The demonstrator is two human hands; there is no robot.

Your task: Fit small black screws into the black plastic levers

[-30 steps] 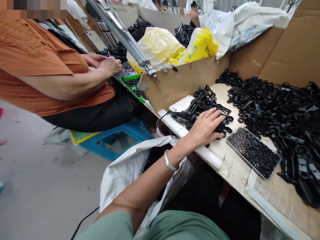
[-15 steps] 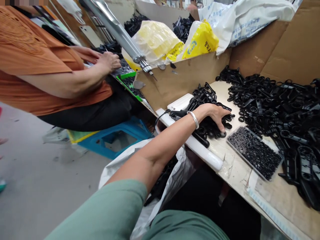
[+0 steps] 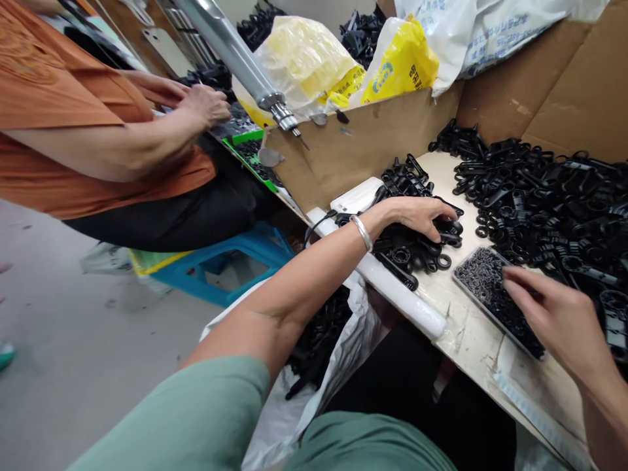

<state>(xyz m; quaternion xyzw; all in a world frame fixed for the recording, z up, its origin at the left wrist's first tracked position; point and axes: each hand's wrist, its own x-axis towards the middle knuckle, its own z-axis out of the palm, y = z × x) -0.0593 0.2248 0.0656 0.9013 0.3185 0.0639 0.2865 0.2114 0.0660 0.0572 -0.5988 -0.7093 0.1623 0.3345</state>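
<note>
My left hand (image 3: 418,214) lies over a small heap of black plastic parts (image 3: 411,245) at the bench's near left edge, fingers curled down onto them. A silver bracelet (image 3: 362,231) sits on that wrist. My right hand (image 3: 554,315) hovers over a shallow clear tray of tiny black pieces (image 3: 485,282), fingers bent and close together; I see nothing between them. A far larger pile of black parts (image 3: 544,199) covers the right side of the bench.
A white tube (image 3: 392,288) lies along the bench edge (image 3: 471,340), with a white sack of black parts (image 3: 318,340) hanging below. Cardboard walls (image 3: 358,150) enclose the bench. A person in orange (image 3: 98,144) works at the left. Yellow bags (image 3: 343,65) sit behind.
My left hand slid right and curled over the small heap of parts. My right hand came into view from the right, above the tray. The view shifted slightly downward.
</note>
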